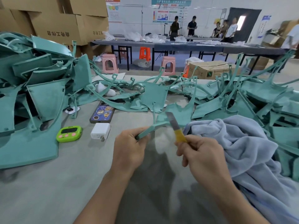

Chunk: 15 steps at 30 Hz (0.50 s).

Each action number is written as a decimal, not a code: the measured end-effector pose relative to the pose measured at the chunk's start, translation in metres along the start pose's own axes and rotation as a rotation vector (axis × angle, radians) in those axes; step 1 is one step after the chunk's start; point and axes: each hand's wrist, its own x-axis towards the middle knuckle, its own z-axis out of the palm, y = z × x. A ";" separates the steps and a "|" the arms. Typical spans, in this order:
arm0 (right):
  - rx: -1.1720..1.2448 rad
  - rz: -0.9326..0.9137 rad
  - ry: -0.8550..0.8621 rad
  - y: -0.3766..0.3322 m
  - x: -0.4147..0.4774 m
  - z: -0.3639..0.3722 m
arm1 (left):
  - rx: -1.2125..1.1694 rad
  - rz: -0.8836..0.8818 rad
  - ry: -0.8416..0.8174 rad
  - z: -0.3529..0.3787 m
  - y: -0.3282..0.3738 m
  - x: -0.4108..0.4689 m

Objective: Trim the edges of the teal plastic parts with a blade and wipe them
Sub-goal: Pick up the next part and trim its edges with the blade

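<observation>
Gripping one end of a teal plastic part, the left hand sits just left of the blue towel, with its fingers curled round the part's narrow strip. The right hand, just beside the towel's left edge, is clenched round the yellow handle of a blade. The steel points up and away towards the part; motion blur leaves it unclear whether the edge meets plastic.

Surface: a grey table, with the towel crumpled on it. A heap of teal parts lies far left of the towel, and a second heap lies behind and right of it. Smaller items left of the towel are a phone, a green timer and a white charger plug.

Room beyond the towel: stacked cardboard boxes, long dark tables, several people standing, pink stools and an orange stool.
</observation>
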 end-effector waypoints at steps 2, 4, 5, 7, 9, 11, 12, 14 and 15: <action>0.045 -0.001 0.062 0.003 0.005 -0.005 | -0.015 -0.020 0.018 0.000 -0.003 0.002; 0.199 -0.075 0.022 -0.002 0.003 -0.007 | -0.007 -0.023 0.017 0.001 -0.006 0.002; 0.240 -0.114 -0.038 -0.004 0.001 -0.005 | 0.003 -0.023 0.007 0.002 -0.007 0.002; 0.182 -0.141 -0.148 -0.005 -0.005 0.001 | 0.003 -0.023 0.001 0.004 -0.006 0.000; 0.079 -0.068 -0.104 0.002 0.000 0.005 | -0.003 -0.043 0.015 0.003 -0.006 0.001; 0.061 0.031 -0.001 0.012 0.006 0.003 | -0.014 -0.062 0.042 -0.001 -0.008 0.005; 0.091 0.038 0.028 0.014 0.007 0.001 | -0.022 -0.068 0.052 -0.003 -0.009 0.005; 0.191 -0.054 0.009 0.010 0.005 -0.001 | -0.026 -0.066 0.054 -0.003 -0.009 0.005; 0.239 -0.111 -0.037 0.005 0.003 0.002 | -0.016 -0.058 0.050 -0.001 -0.008 0.004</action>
